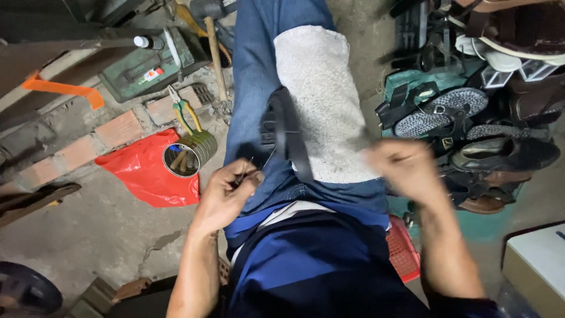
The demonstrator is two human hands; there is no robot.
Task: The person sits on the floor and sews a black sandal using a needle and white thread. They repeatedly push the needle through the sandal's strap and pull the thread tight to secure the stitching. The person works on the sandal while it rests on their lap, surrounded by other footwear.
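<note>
Black sandal strap (288,138) lies at frame centre over a grey cloth (323,100) on the knee, just above & right of the left hand (226,194), whose fingers (250,176) are pinched together on a thin needle/thread, too fine to tell which. Right hand (406,168), centre-right, is motion-blurred: fingers' state can't be told.

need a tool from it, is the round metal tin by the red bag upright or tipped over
Tipped over: the round metal tin lies on its side on the red plastic bag, open mouth facing the camera, sticks inside.

Cracked concrete floor (100,229) carries red bag (147,171), tin can (189,154), pliers (182,109), shoes (500,153).
</note>
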